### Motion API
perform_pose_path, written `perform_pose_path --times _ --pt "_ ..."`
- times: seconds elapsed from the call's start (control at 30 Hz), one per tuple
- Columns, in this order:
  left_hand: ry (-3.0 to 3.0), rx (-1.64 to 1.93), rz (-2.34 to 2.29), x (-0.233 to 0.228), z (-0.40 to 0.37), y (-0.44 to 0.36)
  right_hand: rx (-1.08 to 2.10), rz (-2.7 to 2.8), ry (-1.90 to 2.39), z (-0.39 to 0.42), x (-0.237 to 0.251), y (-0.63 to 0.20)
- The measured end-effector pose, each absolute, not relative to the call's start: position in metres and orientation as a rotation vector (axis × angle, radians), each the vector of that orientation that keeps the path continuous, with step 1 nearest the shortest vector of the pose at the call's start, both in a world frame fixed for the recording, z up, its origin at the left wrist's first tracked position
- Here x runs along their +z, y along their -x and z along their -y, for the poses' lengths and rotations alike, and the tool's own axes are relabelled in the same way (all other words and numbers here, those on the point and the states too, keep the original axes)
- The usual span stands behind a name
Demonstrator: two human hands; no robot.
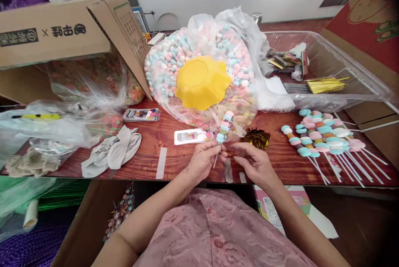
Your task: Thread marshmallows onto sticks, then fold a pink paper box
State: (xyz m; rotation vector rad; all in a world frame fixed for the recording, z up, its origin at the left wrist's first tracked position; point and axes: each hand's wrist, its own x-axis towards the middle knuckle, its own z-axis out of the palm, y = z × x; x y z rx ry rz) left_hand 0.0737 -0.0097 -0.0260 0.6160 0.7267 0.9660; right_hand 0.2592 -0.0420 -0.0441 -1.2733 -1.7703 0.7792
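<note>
Pastel marshmallow skewer [225, 126], wrapped in a clear sleeve, stands nearly upright at the counter's [149, 163] near edge in the head view. Your left hand [202, 160] is closed around its white stick just below the candy. Your right hand [254, 160] sits just beside it, fingertips pinched narrow on something small and gold at the sleeve's neck; it is too small to tell for certain, likely a twist tie. A loose heap of gold ties [256, 137] lies just behind that hand. Judgement: step in hand is closing the sleeve around the stick. Next move calls for a firm hold on the stick while the tie is wound tight under the lowest piece. Finished skewers [321, 136] lie fanned to your right. Behind: big bag of marshmallows [168, 67] with a yellow bowl [202, 82] upside down on it.
</note>
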Motion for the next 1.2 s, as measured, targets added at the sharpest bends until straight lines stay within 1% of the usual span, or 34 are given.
perform_pose_path --times 0.1,0.23,0.3,0.5,0.67,0.77,1.0,1.2 --pt "-0.612 0.967 -0.74 -0.022 0.012 -0.07 0.731 1.759 1.203 0.043 -0.04 -0.256" --pt "-0.575 0.962 -0.724 -0.021 0.017 -0.064 0.832 1.779 1.059 0.042 -0.034 -0.239" --pt "-0.555 0.974 -0.722 -0.021 0.02 -0.061 0.832 1.791 1.042 0.041 -0.034 -0.233" --pt "-0.543 1.005 -0.767 -0.021 0.024 -0.05 0.741 1.897 0.962 0.042 -0.034 -0.23" --pt "-0.697 0.94 -0.88 -0.031 0.025 -0.047 0.524 1.849 1.072 0.053 -0.021 -0.23" --pt "-0.766 0.891 -0.963 -0.033 0.027 -0.049 0.475 1.776 1.115 0.057 -0.014 -0.22" --pt "-1.095 0.969 -0.979 -0.025 0.035 -0.048 0.515 1.708 1.114 0.047 -0.027 -0.189" --pt "-1.367 0.959 -1.049 -0.033 0.038 -0.041 0.734 1.557 1.212 0.047 -0.04 -0.189"
